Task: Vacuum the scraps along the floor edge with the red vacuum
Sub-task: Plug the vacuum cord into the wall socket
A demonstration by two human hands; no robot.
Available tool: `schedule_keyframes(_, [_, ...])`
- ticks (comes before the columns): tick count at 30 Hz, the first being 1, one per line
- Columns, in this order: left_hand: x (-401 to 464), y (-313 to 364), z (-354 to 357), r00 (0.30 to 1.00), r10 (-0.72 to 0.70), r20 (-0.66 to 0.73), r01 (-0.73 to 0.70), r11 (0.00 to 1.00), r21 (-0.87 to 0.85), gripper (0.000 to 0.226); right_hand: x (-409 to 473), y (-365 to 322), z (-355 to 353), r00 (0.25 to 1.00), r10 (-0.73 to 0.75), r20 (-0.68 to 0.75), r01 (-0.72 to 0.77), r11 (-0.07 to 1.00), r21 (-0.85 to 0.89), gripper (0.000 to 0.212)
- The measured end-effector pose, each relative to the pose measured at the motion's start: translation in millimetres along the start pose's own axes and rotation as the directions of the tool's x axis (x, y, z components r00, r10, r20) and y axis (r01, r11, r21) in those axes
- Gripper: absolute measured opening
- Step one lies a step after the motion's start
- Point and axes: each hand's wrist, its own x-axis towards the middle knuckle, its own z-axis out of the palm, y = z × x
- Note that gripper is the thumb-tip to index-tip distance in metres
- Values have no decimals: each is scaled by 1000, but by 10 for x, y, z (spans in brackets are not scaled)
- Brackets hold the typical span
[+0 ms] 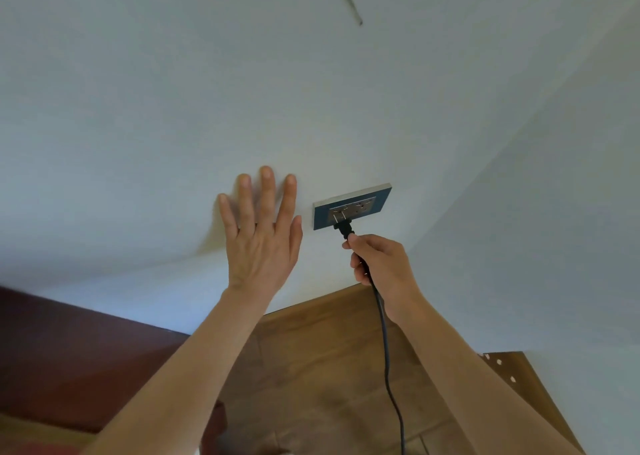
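Observation:
My right hand [379, 260] grips a black plug [344, 227] and its black cord [388, 361], which trails down over the floor. The plug's metal prongs touch the left slots of a blue wall socket [353, 205], partly exposed. My left hand [261, 233] is spread flat against the white wall [173, 108], just left of the socket, fingers apart, holding nothing. The red vacuum is out of view. Small white scraps [498, 363] lie on the floor by the wall at the right.
Wooden floor [311, 368] meets the white wall below the socket. Dark red-brown furniture [69, 361] stands at the lower left against the wall. A second white wall [554, 212] forms a corner on the right. A dark streak [351, 6] marks the wall high up.

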Motion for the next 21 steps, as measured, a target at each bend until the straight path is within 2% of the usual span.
schedule_keyframes(6, [44,-27,91,994,-2,-110,3,1000,13,69,22,90,39,998,-64,-17,64,998,4,21])
schedule_keyframes(21, [49,13,29,996,-31,-87,30,999,-14,67,-27,74,100,994,-67,-85,69,997,21,21])
